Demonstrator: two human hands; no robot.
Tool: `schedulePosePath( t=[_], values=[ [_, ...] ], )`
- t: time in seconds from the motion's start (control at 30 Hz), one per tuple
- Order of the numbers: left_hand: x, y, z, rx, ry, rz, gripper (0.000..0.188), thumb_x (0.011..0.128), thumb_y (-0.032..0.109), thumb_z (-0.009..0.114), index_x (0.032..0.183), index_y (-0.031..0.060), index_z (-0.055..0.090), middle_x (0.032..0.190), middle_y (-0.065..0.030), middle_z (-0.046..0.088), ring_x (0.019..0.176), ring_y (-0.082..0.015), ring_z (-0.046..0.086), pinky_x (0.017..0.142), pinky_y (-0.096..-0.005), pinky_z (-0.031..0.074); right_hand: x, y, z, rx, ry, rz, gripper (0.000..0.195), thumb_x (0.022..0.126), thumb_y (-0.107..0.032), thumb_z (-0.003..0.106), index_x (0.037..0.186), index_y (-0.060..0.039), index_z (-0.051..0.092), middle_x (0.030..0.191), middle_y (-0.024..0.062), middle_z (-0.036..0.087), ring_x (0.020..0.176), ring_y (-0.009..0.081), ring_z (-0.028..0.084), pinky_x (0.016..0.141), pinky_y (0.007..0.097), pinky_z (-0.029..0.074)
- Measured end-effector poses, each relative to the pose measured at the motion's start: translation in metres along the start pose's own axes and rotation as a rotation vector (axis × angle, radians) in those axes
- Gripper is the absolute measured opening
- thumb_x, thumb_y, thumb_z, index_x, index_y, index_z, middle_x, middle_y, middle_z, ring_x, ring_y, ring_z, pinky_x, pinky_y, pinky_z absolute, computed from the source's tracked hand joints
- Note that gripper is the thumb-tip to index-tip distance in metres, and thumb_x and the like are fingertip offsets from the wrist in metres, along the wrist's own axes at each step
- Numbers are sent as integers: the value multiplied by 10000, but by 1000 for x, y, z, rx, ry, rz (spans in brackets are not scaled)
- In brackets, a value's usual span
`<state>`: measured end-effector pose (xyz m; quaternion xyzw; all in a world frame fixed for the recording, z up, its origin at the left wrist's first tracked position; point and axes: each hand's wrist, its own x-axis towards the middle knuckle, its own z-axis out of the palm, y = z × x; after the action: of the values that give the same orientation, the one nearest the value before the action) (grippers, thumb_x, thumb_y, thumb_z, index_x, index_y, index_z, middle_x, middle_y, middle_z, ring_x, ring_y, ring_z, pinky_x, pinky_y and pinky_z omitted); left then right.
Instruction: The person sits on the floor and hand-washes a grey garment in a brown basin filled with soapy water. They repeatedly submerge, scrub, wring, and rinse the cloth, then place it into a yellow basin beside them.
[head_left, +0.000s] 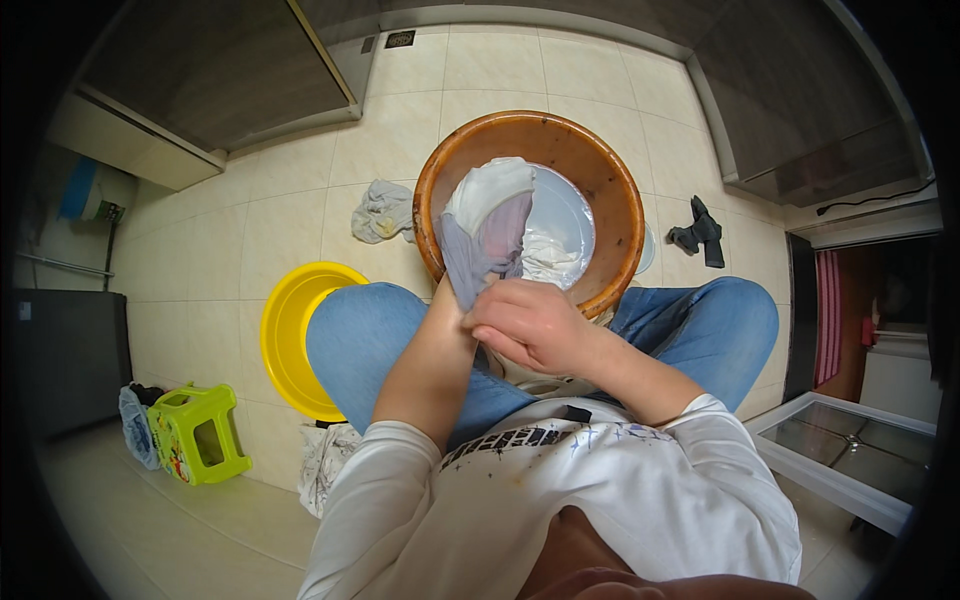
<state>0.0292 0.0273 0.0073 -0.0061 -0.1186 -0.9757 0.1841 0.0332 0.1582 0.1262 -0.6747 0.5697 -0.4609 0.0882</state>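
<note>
A large brown basin (619, 202) stands on the tiled floor between my knees, with pale water (562, 195) in its bottom. My left forearm (431, 337) reaches into a grey and white cloth garment (480, 210), which covers my left hand, so its fingers are hidden. The garment hangs over the basin's near left side. At the left forearm, my right hand (529, 322) pinches the garment's near edge, its fingers curled. A crumpled white cloth (551, 259) lies partly in the water below.
Left of the basin are a crumpled grey cloth (381, 211), a yellow basin (281, 337), a green plastic stool (199, 435) and a patterned cloth (326, 465). Dark socks or cloths (699, 231) lie to the right. Cabinets (810, 112) border the floor; a white-framed glass panel (840, 450) stands right.
</note>
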Motion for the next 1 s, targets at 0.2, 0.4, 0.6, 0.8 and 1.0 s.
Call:
schedulePosePath(
  t=[0.2,0.4,0.6,0.8,1.0],
  values=[
    [2,-9,5,-34,-1,76,304,897,274,477,1145,100,449,1075,-54,508,988,-179,493,810,-299,430,33,15,2,-113,255,7,75,828,-71,509,833,-33,574,802,98,564,884,312,533,771,344,430],
    [2,-33,22,90,59,115,318,913,252,450,1186,92,421,1119,-65,489,1054,-190,478,878,-304,424,38,112,-4,-298,250,190,192,879,-150,455,860,-35,607,875,115,604,979,307,518,826,375,413],
    [-4,-36,25,854,-40,233,338,955,268,314,1251,108,346,1187,-55,427,1123,-150,422,946,-285,363,28,116,-2,-19,334,538,200,879,-167,496,865,-16,627,814,120,606,819,289,568,773,351,448],
    [-14,-31,5,-585,-357,-79,287,920,278,443,1155,114,431,1148,22,468,1124,-104,389,1047,-287,187,23,47,19,42,438,324,92,816,-75,533,897,-56,572,1064,168,565,977,295,533,858,354,400],
    [8,-28,-6,-5,-221,29,315,905,243,449,1181,98,403,1138,-53,479,1088,-165,438,958,-288,337,29,118,7,-322,436,224,61,857,-77,502,898,-46,536,947,82,596,964,256,529,843,336,405]
  ],
)
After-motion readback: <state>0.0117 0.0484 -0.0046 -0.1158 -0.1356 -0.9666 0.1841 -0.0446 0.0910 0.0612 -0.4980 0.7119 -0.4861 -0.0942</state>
